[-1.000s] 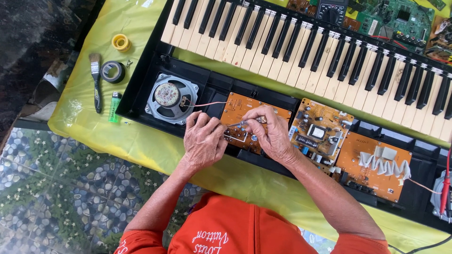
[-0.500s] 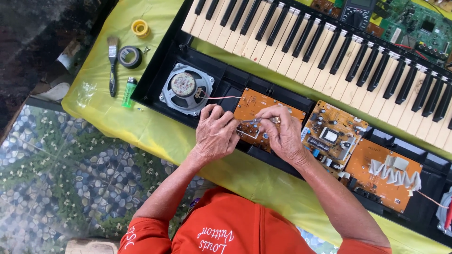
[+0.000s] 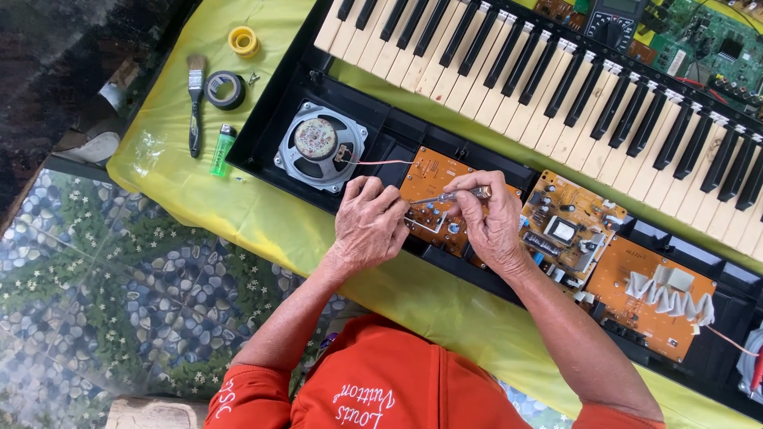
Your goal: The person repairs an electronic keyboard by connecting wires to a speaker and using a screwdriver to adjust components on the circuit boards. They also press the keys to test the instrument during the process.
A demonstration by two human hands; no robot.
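An opened black keyboard case point(image 3: 274, 111) lies on a yellow cloth point(image 3: 238, 206), its keys point(image 3: 509, 63) along the far side. Both my hands work over an orange circuit board point(image 3: 433, 171) inside the case. My right hand point(image 3: 494, 222) pinches a thin metal tool point(image 3: 453, 196) that lies level across the board. My left hand point(image 3: 369, 222) is curled, its fingertips at the tool's left end on the board. A round grey speaker point(image 3: 318, 143) sits left of the board, joined to it by a thin wire point(image 3: 381, 162).
Two more circuit boards point(image 3: 568, 230) point(image 3: 656, 306) sit to the right inside the case. On the cloth at left lie a paintbrush point(image 3: 195, 99), a black tape roll point(image 3: 226, 89), a yellow tape roll point(image 3: 243, 40) and a green lighter point(image 3: 222, 149). A multimeter point(image 3: 612, 24) and a green board point(image 3: 703, 40) lie beyond the keys.
The view has shifted, so everything sits further right and lower in frame. My hands stay on the orange board; the thin tool now shows more clearly between them.
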